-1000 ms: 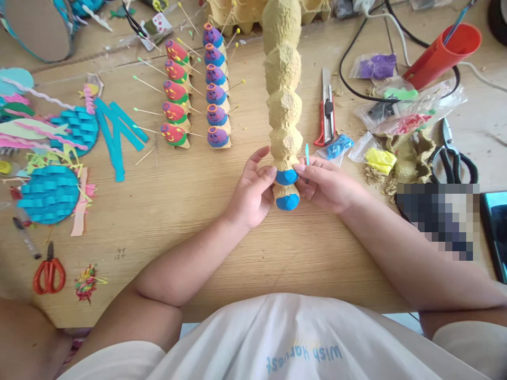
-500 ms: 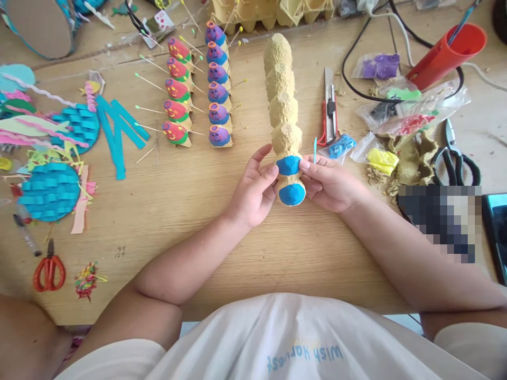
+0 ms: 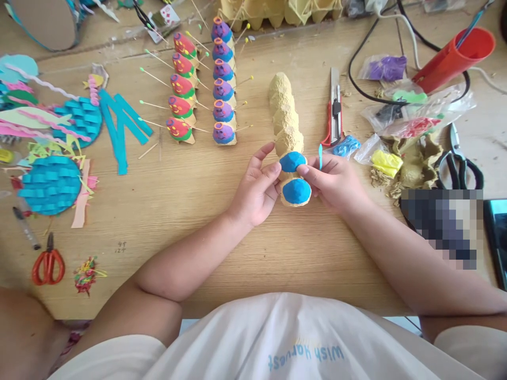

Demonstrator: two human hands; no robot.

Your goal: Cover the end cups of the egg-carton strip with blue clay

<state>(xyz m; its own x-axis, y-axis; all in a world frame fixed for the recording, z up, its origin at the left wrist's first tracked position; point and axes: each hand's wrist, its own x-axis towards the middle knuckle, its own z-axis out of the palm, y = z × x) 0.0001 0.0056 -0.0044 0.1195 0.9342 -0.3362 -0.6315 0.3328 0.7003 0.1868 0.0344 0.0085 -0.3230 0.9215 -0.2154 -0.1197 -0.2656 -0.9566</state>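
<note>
A strip of tan egg-carton cones (image 3: 284,116) lies lengthwise on the wooden table, its two nearest bumps covered in blue clay (image 3: 296,191). My left hand (image 3: 253,187) pinches the strip's near end from the left, thumb and fingers pressed on the blue clay. From the right, my right hand (image 3: 335,182) grips the same end, and a thin light-blue tool (image 3: 320,157) sticks up between its fingers.
Two rows of painted red and purple carton cones with pins (image 3: 202,87) stand to the left. A utility knife (image 3: 335,108), clay bags (image 3: 382,161), black scissors (image 3: 459,166) and a red cup (image 3: 455,58) lie right. Blue paper shapes (image 3: 49,184) and red scissors (image 3: 48,264) sit far left.
The cone strip's far end has dropped from raised toward the camera to lying flat on the table. Both hands stayed on its near end.
</note>
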